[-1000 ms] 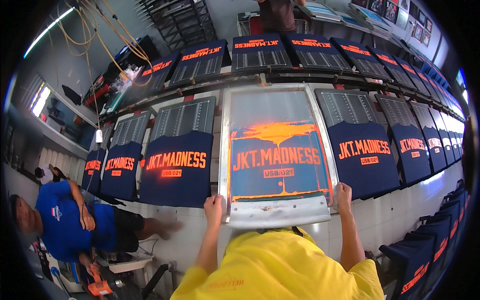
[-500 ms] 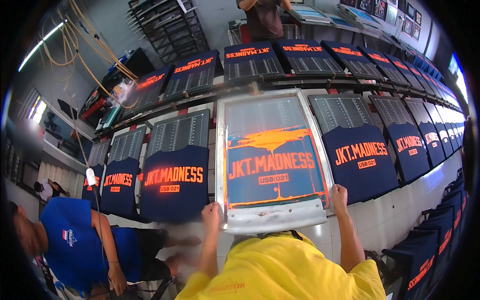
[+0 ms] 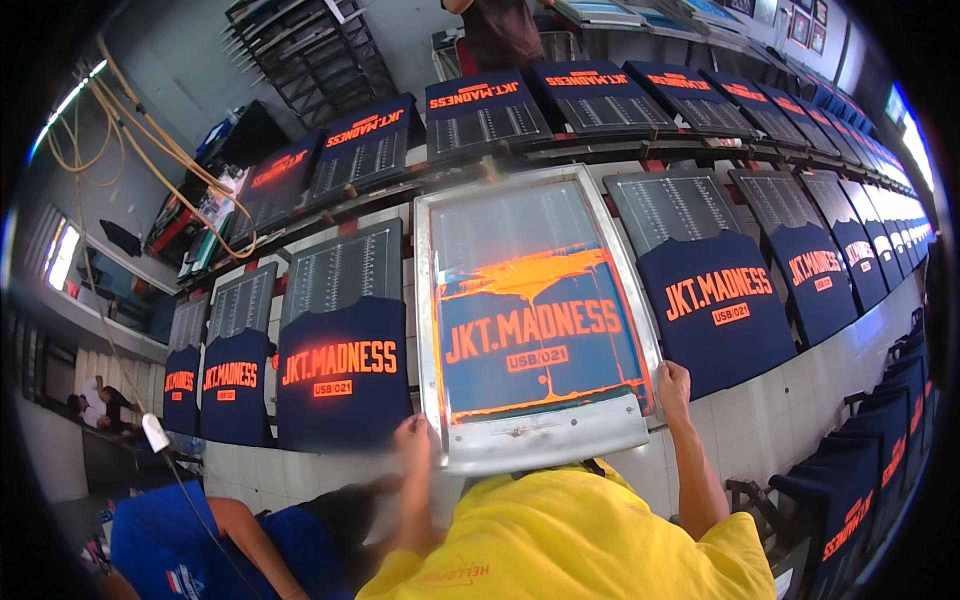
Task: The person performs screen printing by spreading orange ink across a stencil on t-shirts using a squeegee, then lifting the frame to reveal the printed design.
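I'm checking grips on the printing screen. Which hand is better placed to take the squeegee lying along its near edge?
Probably the left hand: it grips the screen frame at the near left corner, level with the grey squeegee. The right hand holds the right rail higher up, above the squeegee's end.

We are seeing a long white tiled table [image 3: 800, 400] carrying navy printed shirts [image 3: 340, 370] lying flat in a row, with a metal-framed printing screen [image 3: 535, 320] resting among them, orange ink spreading across it.
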A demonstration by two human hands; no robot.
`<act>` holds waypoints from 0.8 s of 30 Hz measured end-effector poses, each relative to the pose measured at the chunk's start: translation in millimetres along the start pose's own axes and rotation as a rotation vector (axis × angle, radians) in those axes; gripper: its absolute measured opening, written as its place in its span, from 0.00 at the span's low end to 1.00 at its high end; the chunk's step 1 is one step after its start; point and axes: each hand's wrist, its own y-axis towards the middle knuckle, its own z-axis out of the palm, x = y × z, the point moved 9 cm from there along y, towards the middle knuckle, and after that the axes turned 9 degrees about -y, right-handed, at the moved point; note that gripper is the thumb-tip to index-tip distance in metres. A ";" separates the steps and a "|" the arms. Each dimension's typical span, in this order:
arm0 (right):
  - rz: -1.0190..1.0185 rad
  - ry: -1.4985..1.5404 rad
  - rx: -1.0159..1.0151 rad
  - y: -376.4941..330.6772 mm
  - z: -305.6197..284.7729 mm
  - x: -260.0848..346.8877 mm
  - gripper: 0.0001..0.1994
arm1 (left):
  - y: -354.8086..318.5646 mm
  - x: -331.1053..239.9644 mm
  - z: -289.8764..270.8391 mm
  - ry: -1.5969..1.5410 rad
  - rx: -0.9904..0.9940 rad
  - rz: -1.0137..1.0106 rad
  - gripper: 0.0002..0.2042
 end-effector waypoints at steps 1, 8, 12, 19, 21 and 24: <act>0.012 0.026 -0.003 -1.1 0.3 2.6 0.14 | -0.1 1.4 -1.8 -0.005 -0.005 0.026 0.13; 0.013 -0.031 -0.007 1.9 1.1 3.5 0.15 | -2.1 -35.0 1.1 0.255 0.055 0.262 0.11; 0.005 -0.071 -0.050 2.5 5.2 -4.8 0.15 | 1.4 -29.8 6.7 0.438 0.108 0.211 0.11; 0.029 -0.111 -0.031 1.0 8.0 -0.1 0.15 | 1.4 -34.2 9.2 0.499 0.100 0.149 0.11; 0.036 -0.124 -0.020 0.8 10.0 -3.1 0.16 | 2.8 -35.8 10.4 0.542 0.120 0.114 0.11; 0.022 -0.108 -0.014 0.8 8.6 3.0 0.16 | 1.6 -39.4 9.5 0.450 0.091 0.228 0.12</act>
